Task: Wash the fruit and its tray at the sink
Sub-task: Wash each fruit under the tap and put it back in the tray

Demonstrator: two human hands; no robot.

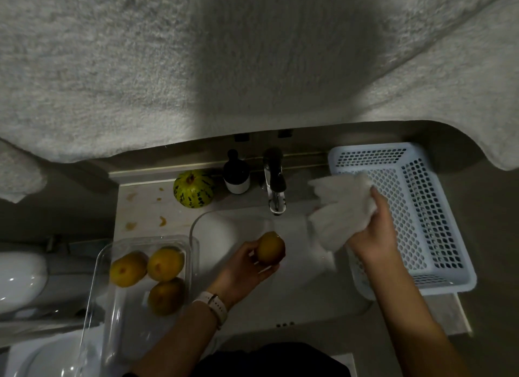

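Yellow-brown fruit is held in the left hand, with the fingers curled under and around it, over the white sink. It is kept just below and in front of the shiny tap. A pale watch is worn on the left wrist. A white cloth is gripped by the right hand, with the fingers bent round it, and the cloth is held up beside the tap, over the right side of the sink. Just behind that hand, a white basket full of holes is seen on the counter at the right of the sink. A clear plastic tray is set on the left side, near the edge of the sink, and three more yellow fruits are kept inside it, close together. A green and yellow striped squash is placed at the back of the counter, left of the tap, and a dark bottle with a white band is stood between the squash and the tap. Small orange bits are left on the counter near the tray. A big grey towel is hung across the top of the view. Part of a white toilet is seen at the far left.
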